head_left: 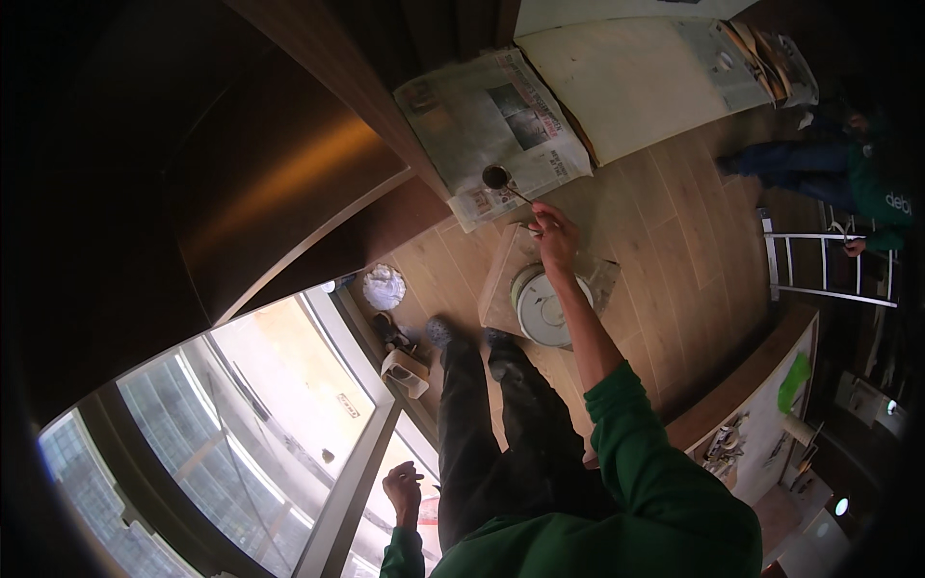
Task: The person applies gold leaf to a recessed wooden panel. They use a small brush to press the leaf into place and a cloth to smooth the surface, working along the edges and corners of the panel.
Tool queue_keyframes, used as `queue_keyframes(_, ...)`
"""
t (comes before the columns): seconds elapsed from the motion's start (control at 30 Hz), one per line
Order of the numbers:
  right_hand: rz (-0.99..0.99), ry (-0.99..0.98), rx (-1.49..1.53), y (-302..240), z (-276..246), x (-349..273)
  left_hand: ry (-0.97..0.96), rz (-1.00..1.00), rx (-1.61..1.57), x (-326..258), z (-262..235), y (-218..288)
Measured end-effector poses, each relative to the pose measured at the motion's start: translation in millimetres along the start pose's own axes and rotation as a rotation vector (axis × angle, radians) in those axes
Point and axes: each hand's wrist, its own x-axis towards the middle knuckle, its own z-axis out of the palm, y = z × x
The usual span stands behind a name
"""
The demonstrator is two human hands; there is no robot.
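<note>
My right hand (554, 236) reaches forward, its fingers closed on the thin handle of a tool with a dark round head (495, 176). I cannot make out the tool's exact kind. Its head appears over the newspaper (462, 120) by the dark wooden panelling. Below my right forearm stands a round bucket (544, 310) with a pale top, on a flat sheet (498, 289) laid on the wooden floor. My left hand (403, 489) hangs low beside the window with loosely bent fingers slightly apart, and nothing shows in it.
A long pale board (626, 82) adjoins the newspaper. At the right, another person (872, 178) in green is near a metal ladder (829, 260). A white crumpled cloth (384, 287) and a pale container (405, 374) lie near the window. A cluttered worktop (761, 424) stands at lower right.
</note>
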Motion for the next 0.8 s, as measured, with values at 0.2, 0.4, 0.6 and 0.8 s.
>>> queue_keyframes(0.2,0.078,-0.034,-0.005,-1.2,5.5,7.8,0.014,0.075,0.019,7.7,-0.2,-14.3)
queue_keyframes(0.4,0.189,0.063,0.151,-47.3,-46.7,-37.7,-0.031,0.077,-0.166,1.1,-16.1,12.0)
queue_keyframes(0.6,0.201,0.055,0.429,-150.6,-104.6,-119.9,0.098,0.397,0.002,2.0,-51.5,78.7)
queue_keyframes(0.8,0.087,-0.116,0.668,-240.2,-91.3,-171.9,0.099,0.445,-0.348,6.9,-98.2,171.1)
